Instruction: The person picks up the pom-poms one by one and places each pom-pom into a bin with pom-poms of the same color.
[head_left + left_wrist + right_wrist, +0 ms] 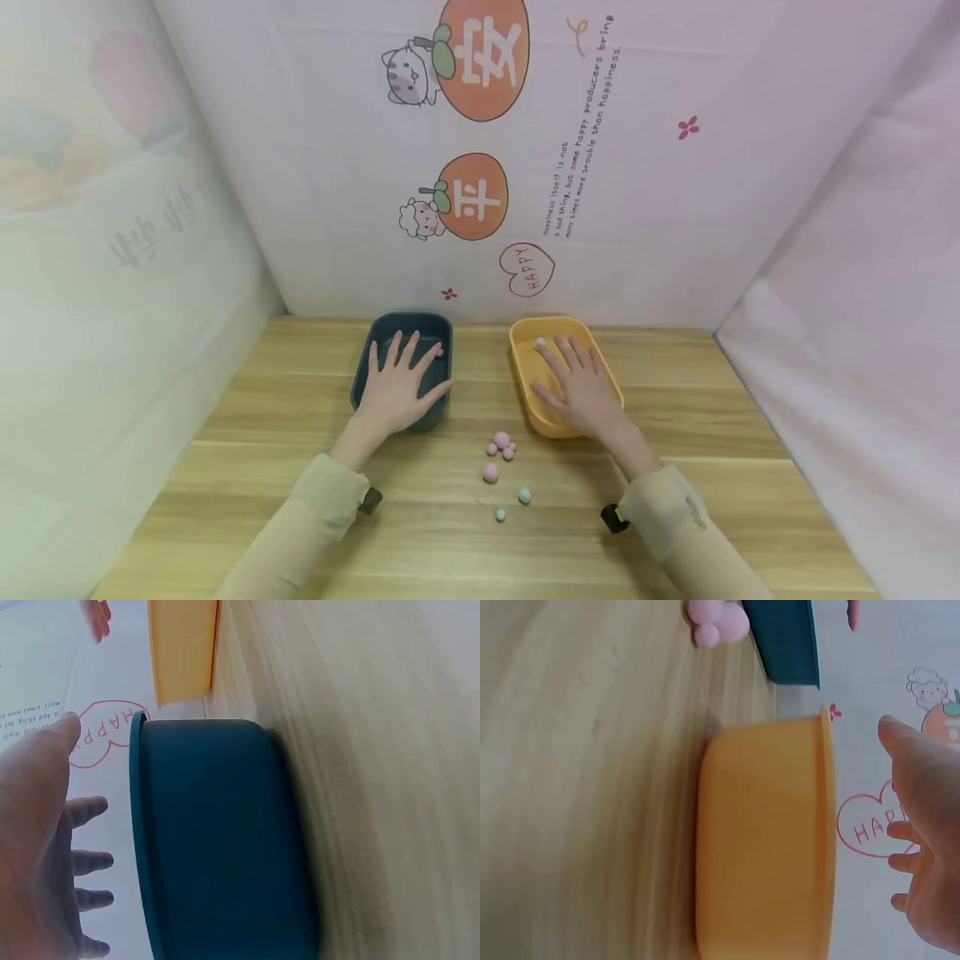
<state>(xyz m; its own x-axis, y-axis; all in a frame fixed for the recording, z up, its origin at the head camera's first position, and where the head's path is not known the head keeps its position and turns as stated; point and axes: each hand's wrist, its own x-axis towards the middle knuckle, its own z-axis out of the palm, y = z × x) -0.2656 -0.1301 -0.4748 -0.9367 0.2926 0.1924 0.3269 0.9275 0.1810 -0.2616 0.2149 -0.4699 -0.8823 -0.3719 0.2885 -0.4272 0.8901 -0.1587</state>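
Observation:
My left hand (393, 393) is held flat with spread fingers over the dark teal bin (363, 375). Under its index fingertip, a small pink ball (440, 352) shows inside that bin. Over the yellow bin (528, 367), my right hand (587, 392) has its fingers spread too, with a pale ball (540, 342) lying in the bin by a fingertip. Both wrist views show the hands above the rims, apart from the bins' walls, holding nothing. Between and in front of the bins lie several pink balls (502, 439) and two light blue balls (524, 496).
The wooden table (465, 550) runs back to a white printed cloth (337, 208). More white cloth hangs along the left side (150, 333) and the right side (840, 292). Dark bands (614, 518) sit at both wrists.

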